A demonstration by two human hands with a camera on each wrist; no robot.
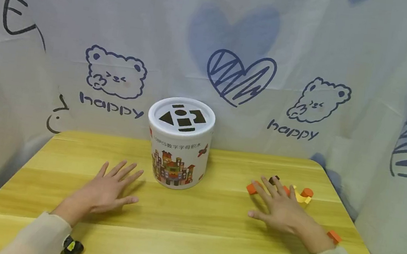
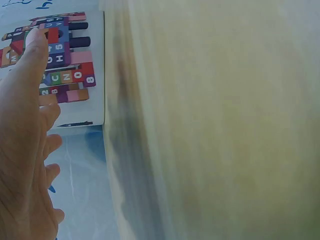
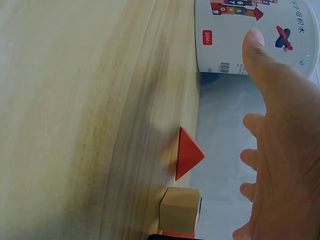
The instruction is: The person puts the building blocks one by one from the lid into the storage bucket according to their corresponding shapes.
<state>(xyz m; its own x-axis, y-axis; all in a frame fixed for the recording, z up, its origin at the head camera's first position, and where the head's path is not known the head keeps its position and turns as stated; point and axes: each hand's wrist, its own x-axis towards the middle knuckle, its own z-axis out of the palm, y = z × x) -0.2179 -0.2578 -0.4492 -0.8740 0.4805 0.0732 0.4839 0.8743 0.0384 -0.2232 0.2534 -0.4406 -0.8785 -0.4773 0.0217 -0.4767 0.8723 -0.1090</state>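
My left hand [image 1: 110, 190] is held with fingers spread over the table, left of a white bucket [image 1: 178, 158] printed with a block castle. The bucket's lid [image 1: 182, 116] has several dark shaped holes. To the bucket's right, my right hand [image 1: 280, 208] is also spread and grips nothing. Close by its fingers lie an orange-red block [image 1: 252, 188], a dark block [image 1: 274, 179], a yellow curved block [image 1: 301, 198] and an orange cylinder [image 1: 307, 192]. A red triangular block [image 3: 189, 154] and a wood-coloured block [image 3: 180, 210] show in the right wrist view; the hand partly hides the group in the head view.
Another orange block [image 1: 334, 236] lies beside the right wrist. The wooden table [image 1: 187, 249] ends at a back edge just behind the bucket. A white curtain [image 1: 184, 34] with bears and hearts hangs behind and along both sides. Each wrist carries a small black device [image 1: 73, 248].
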